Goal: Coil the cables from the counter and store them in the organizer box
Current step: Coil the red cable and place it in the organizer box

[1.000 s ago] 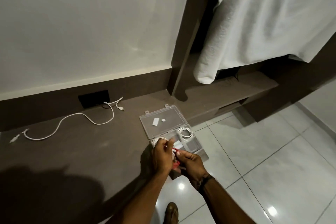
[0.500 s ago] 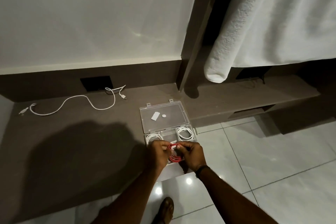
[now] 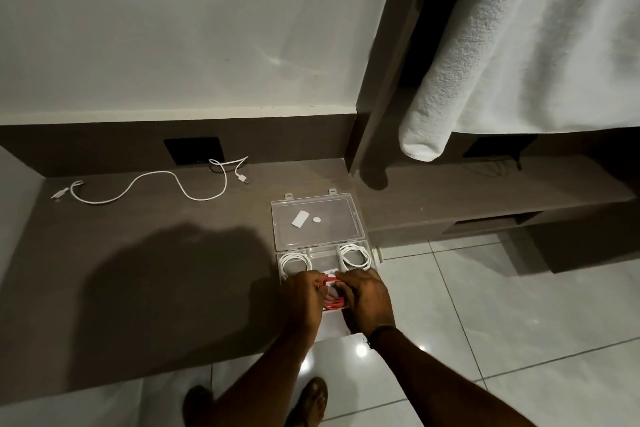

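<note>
A clear plastic organizer box (image 3: 377, 255) lies open at the counter's front edge, its lid (image 3: 317, 220) laid flat behind it. Two coiled white cables fill the rear compartments, one on the left (image 3: 292, 260) and one on the right (image 3: 355, 255). Both hands hold a coiled red cable (image 3: 331, 298) low over a front compartment of the box. My left hand (image 3: 303, 300) grips its left side and my right hand (image 3: 367, 298) its right side. A loose white cable (image 3: 156, 184) lies stretched out on the brown counter (image 3: 138, 270) at the far left.
A black wall socket plate (image 3: 194, 151) sits behind the loose cable. A white towel (image 3: 502, 55) hangs at the upper right over a lower shelf (image 3: 485, 191). A dark vertical panel (image 3: 384, 87) divides counter and shelf. Glossy floor tiles and my sandalled feet are below.
The view has tilted and shifted left. Both hands have lowered the red coil from just in front of the box down onto its front compartment.
</note>
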Available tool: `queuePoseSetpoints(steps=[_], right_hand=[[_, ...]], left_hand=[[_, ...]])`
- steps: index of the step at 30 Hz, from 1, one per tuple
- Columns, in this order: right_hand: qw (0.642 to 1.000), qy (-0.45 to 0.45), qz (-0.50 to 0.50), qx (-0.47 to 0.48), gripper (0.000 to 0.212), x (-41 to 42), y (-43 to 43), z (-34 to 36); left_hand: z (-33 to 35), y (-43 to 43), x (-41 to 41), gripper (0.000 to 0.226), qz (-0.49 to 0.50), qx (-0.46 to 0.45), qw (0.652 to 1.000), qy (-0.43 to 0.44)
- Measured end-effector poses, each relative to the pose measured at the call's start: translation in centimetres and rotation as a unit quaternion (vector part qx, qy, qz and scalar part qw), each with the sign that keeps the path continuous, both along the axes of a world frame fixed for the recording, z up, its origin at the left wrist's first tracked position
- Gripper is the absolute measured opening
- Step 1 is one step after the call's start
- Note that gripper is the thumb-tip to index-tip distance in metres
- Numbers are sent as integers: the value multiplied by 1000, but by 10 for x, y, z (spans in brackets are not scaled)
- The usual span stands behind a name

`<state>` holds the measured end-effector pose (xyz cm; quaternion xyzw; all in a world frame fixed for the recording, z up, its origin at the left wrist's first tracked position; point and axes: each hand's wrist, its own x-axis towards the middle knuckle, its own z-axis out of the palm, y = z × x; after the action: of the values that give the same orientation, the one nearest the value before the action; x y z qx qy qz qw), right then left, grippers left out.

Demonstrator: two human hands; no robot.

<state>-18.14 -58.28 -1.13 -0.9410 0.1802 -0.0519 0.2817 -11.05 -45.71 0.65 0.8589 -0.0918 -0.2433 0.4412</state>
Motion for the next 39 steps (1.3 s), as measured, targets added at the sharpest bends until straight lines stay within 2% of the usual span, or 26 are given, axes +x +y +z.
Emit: queuePoseSetpoints(steps=[4, 7, 10, 12, 15, 17, 19, 24, 27, 29, 31, 34, 39], right_hand=[[993, 41, 54, -94, 20, -1, 0, -3], [984, 84, 61, -145, 16, 3, 2, -2], [972, 128, 57, -190, 16, 9, 6, -2], [964, 160, 47, -205, 15, 12, 10, 1], [963, 191, 17, -190, 12, 15, 16, 7], [967, 189, -2, -173, 11, 16, 18, 9], [970, 182, -11, -161, 12, 17, 18, 9], [977, 189, -18, -100, 17, 18, 12, 13], [973, 217, 26, -70, 15, 17, 5, 17], [972, 229, 33, -48, 13, 16, 2, 20], [975, 221, -13, -27, 20, 15, 2, 23], [976, 187, -110, -25, 21, 16, 7, 29], [972, 175, -135, -77, 7, 23, 19, 30]], left_hand=[[1, 0, -2, 17, -23, 17, 999, -27], [-4, -6, -4, 23, -96, 9, 995, 41], [-12, -7, 3, 24, -36, 46, 998, 25], [-16, -6, 7, 25, -70, 76, 994, 27], [-15, 1, 8, 29, -121, 83, 989, -3], [-10, 7, 8, 28, -153, 106, 978, -91], [-7, 16, 6, 30, -172, 96, 970, -139], [3, 25, 4, 22, -202, 37, 971, -125], [3, 13, 3, 28, -206, 123, 963, -120], [1, 6, 5, 32, -235, 201, 942, -131], [0, 0, 3, 34, -253, 264, 919, -146], [0, -7, -4, 28, -226, 326, 903, -167], [18, -6, -21, 15, -270, 411, 855, -164]])
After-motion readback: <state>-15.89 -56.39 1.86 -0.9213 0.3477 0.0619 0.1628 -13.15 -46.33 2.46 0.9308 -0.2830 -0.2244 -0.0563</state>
